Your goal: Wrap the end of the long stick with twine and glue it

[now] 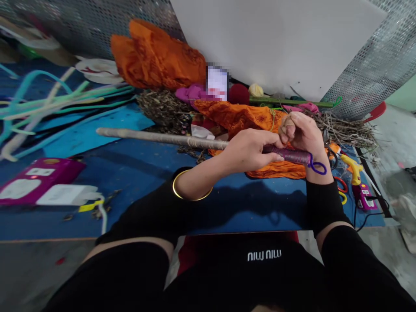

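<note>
A long stick [156, 137] lies across the view above the table, pale and wrapped along most of its length. Its right end is wound with purple thread [289, 155] and carries a dark blue loop [318, 167]. Closed around the stick, just left of the purple part, is my left hand [256, 149]. My right hand [300, 132] is beside the wound end with curled fingers pinched together near my left fingertips. What they pinch, if anything, is too small to make out. Orange cloth [240, 119] lies behind and under both hands.
Purple power box [48, 173] and foam strips [74, 102] are at left. Dry twigs [162, 110], a phone [217, 82] and an orange bundle [156, 56] line the back. At right are a yellow glue gun [352, 169], scissors and cables [373, 198].
</note>
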